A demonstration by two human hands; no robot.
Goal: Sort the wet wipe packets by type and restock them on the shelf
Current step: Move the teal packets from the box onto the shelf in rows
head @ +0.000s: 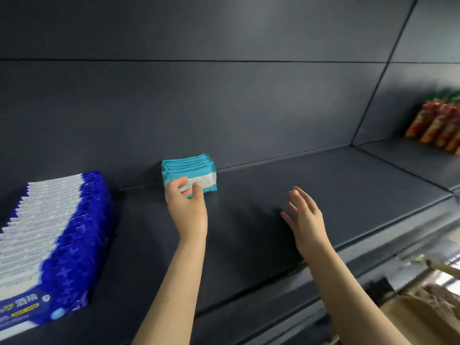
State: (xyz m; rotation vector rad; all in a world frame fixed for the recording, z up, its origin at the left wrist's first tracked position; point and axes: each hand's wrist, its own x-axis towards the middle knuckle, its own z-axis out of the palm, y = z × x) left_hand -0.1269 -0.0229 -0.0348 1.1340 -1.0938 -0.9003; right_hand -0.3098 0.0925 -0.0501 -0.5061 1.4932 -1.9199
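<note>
The clearest writing was on the blue packets [57,232] at the left end of the shelf [323,190]. The foremost one carried white Chinese characters that read as 酒精 on its dark blue face, with a yellow-green strip below them too small to read. These packets stood in a long row running from the shelf's front edge towards the back, each leaning on the one behind. Their long axes lay across the shelf, white ends to the left and blue ends to the right.

The teal packets [189,165] stood as a short stack against the dark back panel [224,108], near the middle of the shelf and well apart from the blue row. They stood on edge, faces towards the shelf's front, long axes running left to right along the panel. The foremost one showed a white panel with a faint yellow mark; its print was blurred beyond reading.

The left hand [185,205] reached in to that foremost packet, its fingers [198,189] and thumb curled onto the lower left part of the packet, pinching it. The right hand [305,215] was over bare shelf to the right, its fingers straight and slightly spread, holding nothing. Far right, on the neighbouring shelf section, leaned red and orange snack packs [438,123], their labels unreadable.
</note>
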